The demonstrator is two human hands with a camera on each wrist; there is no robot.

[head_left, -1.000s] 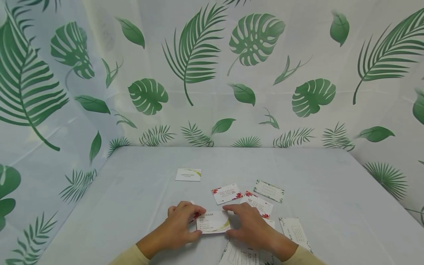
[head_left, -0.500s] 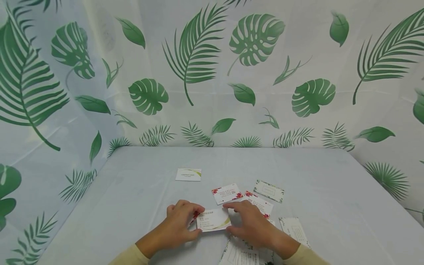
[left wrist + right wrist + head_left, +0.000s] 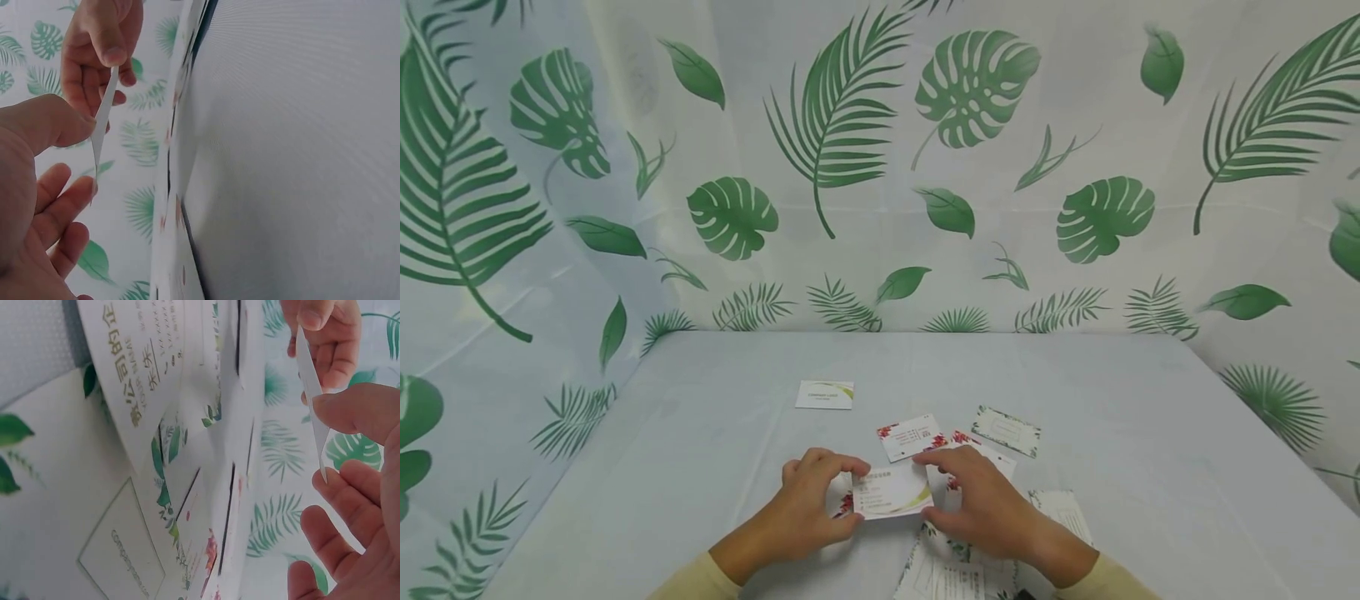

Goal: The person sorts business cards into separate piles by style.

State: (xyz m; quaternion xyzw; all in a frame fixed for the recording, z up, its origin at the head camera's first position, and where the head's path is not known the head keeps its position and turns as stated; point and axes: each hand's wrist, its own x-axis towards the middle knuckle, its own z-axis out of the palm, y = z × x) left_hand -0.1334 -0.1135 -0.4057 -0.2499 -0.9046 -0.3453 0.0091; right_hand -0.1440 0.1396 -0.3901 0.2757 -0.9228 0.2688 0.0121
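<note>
A white business card [image 3: 891, 493] with a yellow-green curve is held up by both hands in the head view, its printed side facing me. My left hand [image 3: 808, 510] pinches its left edge between thumb and fingers. At the opposite edge, my right hand [image 3: 981, 508] pinches it the same way. Both wrist views show the card edge-on, raised off the table; in the left one it is a thin white strip [image 3: 102, 128]. Behind my left hand, a card with red flowers [image 3: 846, 503] is mostly hidden.
Farther back lies a matching logo card [image 3: 824, 395]. To the right are a red-flower card [image 3: 912, 437], a leaf-bordered card [image 3: 1007, 431] and another one [image 3: 1063, 512] partly behind my right arm. Several overlapping cards [image 3: 955, 575] lie near the front edge. A leaf-print curtain [image 3: 880, 200] surrounds the table.
Both hands have lifted the business card a little and shifted it slightly to the right, keeping their pinch on it. The cards on the table stay where they were.
</note>
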